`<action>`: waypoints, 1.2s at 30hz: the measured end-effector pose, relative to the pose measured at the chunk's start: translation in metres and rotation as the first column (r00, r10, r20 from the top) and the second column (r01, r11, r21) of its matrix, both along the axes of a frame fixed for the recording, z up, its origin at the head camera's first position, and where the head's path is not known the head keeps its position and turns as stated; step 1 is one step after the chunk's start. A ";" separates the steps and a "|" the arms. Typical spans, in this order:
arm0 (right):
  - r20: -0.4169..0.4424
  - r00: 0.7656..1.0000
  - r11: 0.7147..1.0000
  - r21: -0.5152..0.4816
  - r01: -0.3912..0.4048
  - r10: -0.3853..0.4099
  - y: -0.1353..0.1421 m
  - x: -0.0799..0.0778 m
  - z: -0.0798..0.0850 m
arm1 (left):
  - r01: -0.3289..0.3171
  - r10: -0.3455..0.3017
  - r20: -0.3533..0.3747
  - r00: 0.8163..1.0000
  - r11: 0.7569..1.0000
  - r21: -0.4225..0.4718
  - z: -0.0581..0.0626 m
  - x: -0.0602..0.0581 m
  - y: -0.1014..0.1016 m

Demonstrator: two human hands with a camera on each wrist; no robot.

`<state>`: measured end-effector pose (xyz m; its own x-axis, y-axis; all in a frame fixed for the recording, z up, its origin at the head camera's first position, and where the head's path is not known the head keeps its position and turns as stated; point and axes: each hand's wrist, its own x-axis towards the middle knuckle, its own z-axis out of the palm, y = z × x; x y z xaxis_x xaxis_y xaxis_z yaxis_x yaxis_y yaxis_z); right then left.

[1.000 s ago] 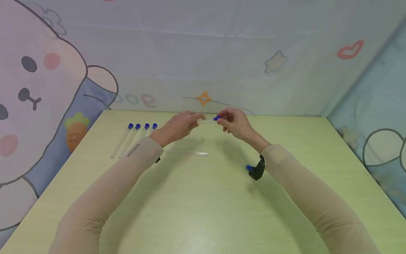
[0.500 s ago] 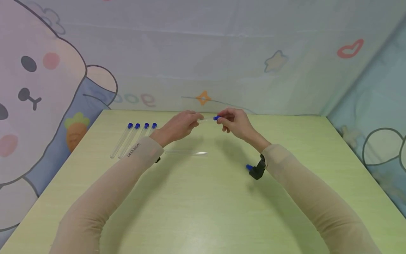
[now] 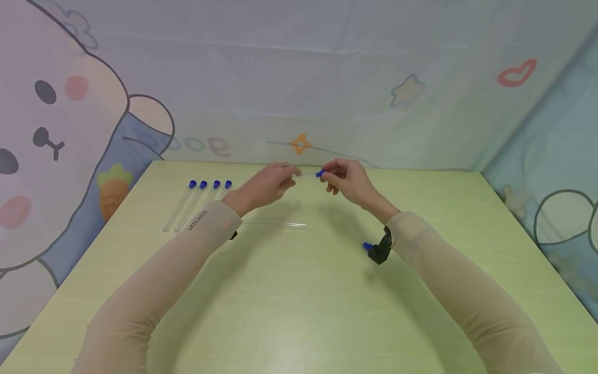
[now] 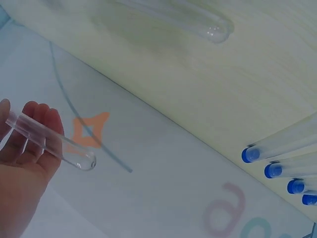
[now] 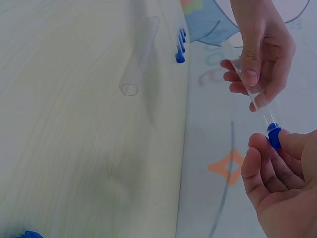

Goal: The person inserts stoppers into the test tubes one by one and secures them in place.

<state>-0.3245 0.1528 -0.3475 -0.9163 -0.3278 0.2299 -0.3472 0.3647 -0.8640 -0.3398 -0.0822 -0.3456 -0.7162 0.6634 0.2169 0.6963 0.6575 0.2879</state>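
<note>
Above the far part of the table, my left hand [image 3: 263, 187] grips a clear test tube [image 4: 54, 141] between thumb and fingers, its rounded end pointing away from the right hand. My right hand [image 3: 348, 182] pinches a blue cap [image 5: 274, 136] by thumb and fingertips. In the right wrist view the cap's narrower end meets the tube's mouth; how deep it sits I cannot tell. A second clear test tube [image 3: 275, 225], uncapped, lies on the table below the hands. Another blue cap [image 3: 367, 245] rests on the table, partly hidden behind the right wrist's black camera mount.
Several blue-capped test tubes [image 3: 179, 210] lie side by side at the table's far left, some partly behind the left forearm. A printed cloth [image 3: 327, 104] hangs behind the table's back edge. The pale wooden table [image 3: 303, 301] extends toward me.
</note>
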 end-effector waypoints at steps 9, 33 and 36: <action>0.130 0.991 0.986 -0.167 -0.014 0.036 0.001 0.002 -0.005 | -0.012 0.010 0.018 1.000 0.997 0.078 -0.002 0.002 0.007; 0.149 0.986 0.943 -0.312 0.115 -0.071 -0.005 0.006 -0.003 | -0.044 0.043 0.006 0.999 0.987 0.158 -0.002 0.007 0.029; 0.133 0.989 0.944 -0.311 0.110 -0.071 -0.005 0.006 -0.003 | -0.036 0.035 0.010 0.999 0.982 0.183 -0.003 0.006 0.029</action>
<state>-0.3187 0.1480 -0.3502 -0.9657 -0.1701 0.1963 -0.2138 0.0912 -0.9726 -0.3334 -0.0528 -0.3483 -0.7406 0.5869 0.3272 0.6708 0.6178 0.4103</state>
